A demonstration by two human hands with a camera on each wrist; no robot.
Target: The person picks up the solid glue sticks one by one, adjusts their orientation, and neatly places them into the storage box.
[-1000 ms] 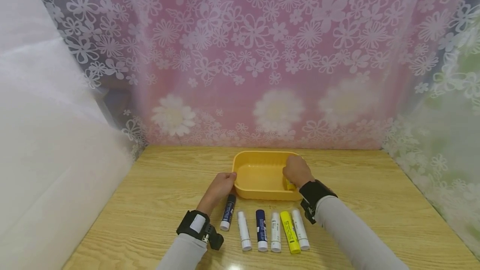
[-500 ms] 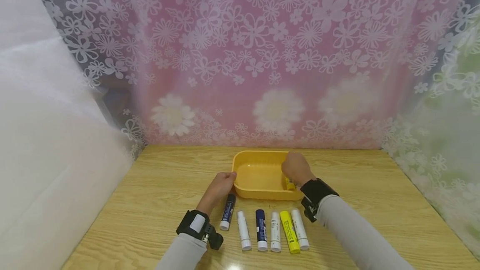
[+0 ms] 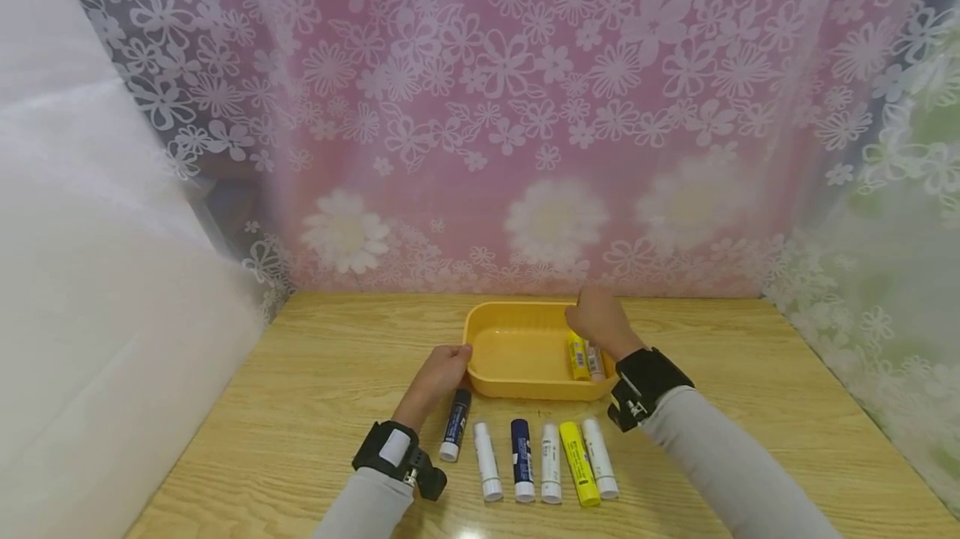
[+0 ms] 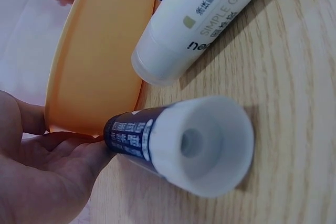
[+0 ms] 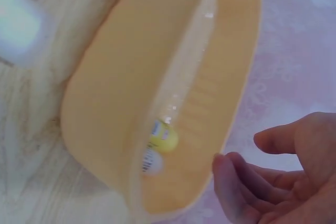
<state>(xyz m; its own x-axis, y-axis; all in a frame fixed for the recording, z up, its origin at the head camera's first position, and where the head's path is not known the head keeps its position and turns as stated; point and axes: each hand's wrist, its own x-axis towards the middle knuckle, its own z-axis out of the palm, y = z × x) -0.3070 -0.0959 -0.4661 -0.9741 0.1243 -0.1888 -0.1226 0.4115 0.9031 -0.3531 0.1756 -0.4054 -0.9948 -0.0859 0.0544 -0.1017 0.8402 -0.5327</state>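
My left hand (image 3: 438, 376) grips the left rim of a yellow plastic tray (image 3: 517, 351), thumb over the edge and fingers outside. A dark blue glue stick (image 4: 131, 135) with a white base lies right by those fingers. Inside the tray's right end, a yellow glue stick (image 3: 578, 358) and a white glue stick (image 3: 596, 362) lie side by side. Above the far right rim, my right hand (image 3: 603, 326) holds nothing; the right wrist view shows its thumb (image 5: 278, 140) apart from loosely bent fingers.
In front of the tray, several glue sticks lie in a row on the wooden table (image 3: 315, 406): a white one (image 3: 487, 462), a navy one (image 3: 522, 460), another white one (image 3: 551, 464), a yellow one (image 3: 580, 464) and a white one (image 3: 601, 457). A flowered curtain (image 3: 450, 189) hangs behind.
My right hand has let go inside the tray and risen back toward the far rim, uncovering the yellow and white glue sticks there. The left hand keeps its grip.
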